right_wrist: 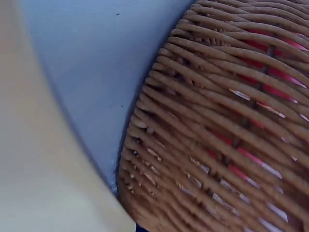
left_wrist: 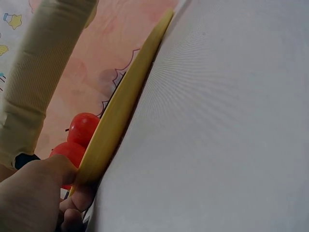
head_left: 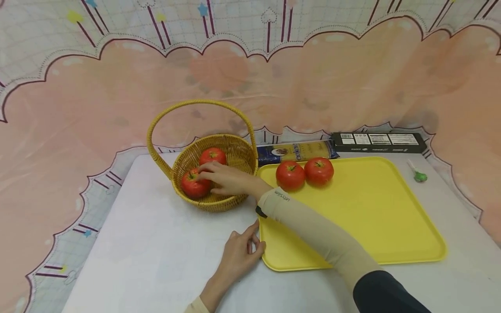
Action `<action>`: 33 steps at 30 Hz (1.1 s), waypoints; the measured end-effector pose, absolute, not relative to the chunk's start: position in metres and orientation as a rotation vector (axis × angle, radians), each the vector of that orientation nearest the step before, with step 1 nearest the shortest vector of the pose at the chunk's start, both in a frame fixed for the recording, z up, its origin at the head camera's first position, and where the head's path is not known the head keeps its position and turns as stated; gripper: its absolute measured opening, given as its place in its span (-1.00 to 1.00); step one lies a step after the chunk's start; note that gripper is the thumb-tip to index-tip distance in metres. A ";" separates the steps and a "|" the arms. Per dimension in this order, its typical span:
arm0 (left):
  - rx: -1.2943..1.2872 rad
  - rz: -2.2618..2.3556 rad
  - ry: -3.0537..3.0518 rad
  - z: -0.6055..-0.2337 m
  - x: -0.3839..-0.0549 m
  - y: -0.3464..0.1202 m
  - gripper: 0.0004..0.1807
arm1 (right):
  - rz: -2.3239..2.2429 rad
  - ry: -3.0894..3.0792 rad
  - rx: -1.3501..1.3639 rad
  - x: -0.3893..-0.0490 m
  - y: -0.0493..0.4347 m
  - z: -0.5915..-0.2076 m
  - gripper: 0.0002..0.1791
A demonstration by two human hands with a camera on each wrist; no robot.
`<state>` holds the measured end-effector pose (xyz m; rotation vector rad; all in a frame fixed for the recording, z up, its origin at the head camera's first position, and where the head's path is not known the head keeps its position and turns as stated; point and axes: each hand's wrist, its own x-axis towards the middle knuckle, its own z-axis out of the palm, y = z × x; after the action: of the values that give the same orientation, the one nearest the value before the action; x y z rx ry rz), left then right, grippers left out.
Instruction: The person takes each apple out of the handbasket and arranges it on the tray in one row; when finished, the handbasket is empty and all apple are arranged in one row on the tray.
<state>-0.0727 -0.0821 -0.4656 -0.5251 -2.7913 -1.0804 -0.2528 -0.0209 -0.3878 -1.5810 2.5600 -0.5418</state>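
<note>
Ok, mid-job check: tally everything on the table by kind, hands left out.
Woven basket: 1
Yellow tray: 1
Tomatoes: 4 (2 in the basket, 2 on the tray)
Food packet: 1
Black box: 1
Green lollipop-like item: 1
Total: 9

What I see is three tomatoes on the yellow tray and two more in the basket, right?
Not quite: the head view shows two tomatoes on the yellow tray, not three. The two more in the basket are right.
</note>
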 end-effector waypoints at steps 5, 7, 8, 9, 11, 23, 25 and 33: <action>-0.531 -1.105 -2.801 -0.466 -0.072 -0.084 -0.49 | -0.459 2.588 -1.588 -0.253 -0.033 -0.391 -0.38; -0.539 -1.110 -2.802 -0.466 -0.072 -0.083 -0.50 | -0.447 2.590 -1.615 -0.253 -0.037 -0.393 -0.35; -0.542 -1.113 -2.800 -0.465 -0.072 -0.083 -0.50 | -0.444 2.589 -1.631 -0.254 -0.038 -0.394 -0.34; -0.542 -1.113 -2.798 -0.465 -0.072 -0.083 -0.50 | -0.440 2.589 -1.644 -0.254 -0.040 -0.395 -0.32; -0.547 -1.112 -2.790 -0.465 -0.071 -0.082 -0.50 | -0.423 2.591 -1.657 -0.254 -0.042 -0.396 -0.30; -0.576 -1.063 -2.742 -0.464 -0.071 -0.084 -0.44 | -0.386 2.612 -1.561 -0.257 -0.050 -0.398 -0.22; -0.583 -1.059 -2.742 -0.463 -0.072 -0.084 -0.45 | -0.383 2.619 -1.543 -0.258 -0.050 -0.398 -0.24; -0.562 -1.060 -2.756 -0.463 -0.071 -0.086 -0.45 | -0.486 2.553 -1.552 -0.255 -0.053 -0.397 -0.33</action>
<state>-0.0707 -0.0856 -0.4628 -0.5621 -2.7557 -1.0602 -0.2554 -0.0529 -0.3969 -1.5517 2.5529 -0.4863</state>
